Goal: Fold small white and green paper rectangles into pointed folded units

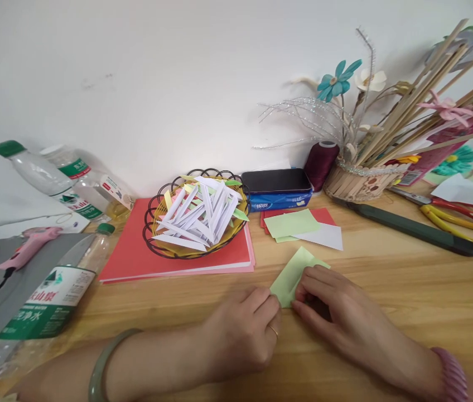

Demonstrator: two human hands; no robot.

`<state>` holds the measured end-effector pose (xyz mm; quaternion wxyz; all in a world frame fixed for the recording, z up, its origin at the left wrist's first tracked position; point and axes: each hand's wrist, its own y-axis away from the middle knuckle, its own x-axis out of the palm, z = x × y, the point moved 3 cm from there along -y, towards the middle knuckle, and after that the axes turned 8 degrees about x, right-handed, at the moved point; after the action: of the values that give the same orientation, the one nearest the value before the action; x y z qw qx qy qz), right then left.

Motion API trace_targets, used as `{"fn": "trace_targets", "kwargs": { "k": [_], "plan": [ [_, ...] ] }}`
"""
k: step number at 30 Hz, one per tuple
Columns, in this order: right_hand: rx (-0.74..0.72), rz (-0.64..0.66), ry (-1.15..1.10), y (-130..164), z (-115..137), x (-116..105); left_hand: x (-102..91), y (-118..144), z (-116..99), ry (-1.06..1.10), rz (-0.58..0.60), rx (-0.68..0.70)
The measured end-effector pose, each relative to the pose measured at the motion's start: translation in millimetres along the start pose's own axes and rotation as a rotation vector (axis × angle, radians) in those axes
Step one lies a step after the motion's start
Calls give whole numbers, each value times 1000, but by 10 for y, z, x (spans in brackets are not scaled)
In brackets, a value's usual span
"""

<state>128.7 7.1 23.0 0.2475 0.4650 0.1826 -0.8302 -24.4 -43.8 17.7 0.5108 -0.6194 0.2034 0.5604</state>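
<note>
Your left hand [242, 335] pinches the near-left corner of the green paper [293, 274]; your right hand [337, 318] presses fingertips on its near-right edge. The paper lies on the table [387, 290] just beyond both hands, long axis running near-left to far-right, pointing toward the far-right.

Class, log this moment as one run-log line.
left hand: pressing green paper corner | right hand: flat on paper | paper: on wooden table | behind: wire basket of folded strips
</note>
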Motion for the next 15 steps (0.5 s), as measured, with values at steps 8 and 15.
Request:
{"fn": "trace_targets", "kwargs": {
  "k": [8,15],
  "plan": [
    [42,13,-22,-6,-3,16,-17,3,6,-16,-38,-20],
    [12,22,-56,12,-13,8,-74,-29,25,-31,7,-7]
  ]
}}
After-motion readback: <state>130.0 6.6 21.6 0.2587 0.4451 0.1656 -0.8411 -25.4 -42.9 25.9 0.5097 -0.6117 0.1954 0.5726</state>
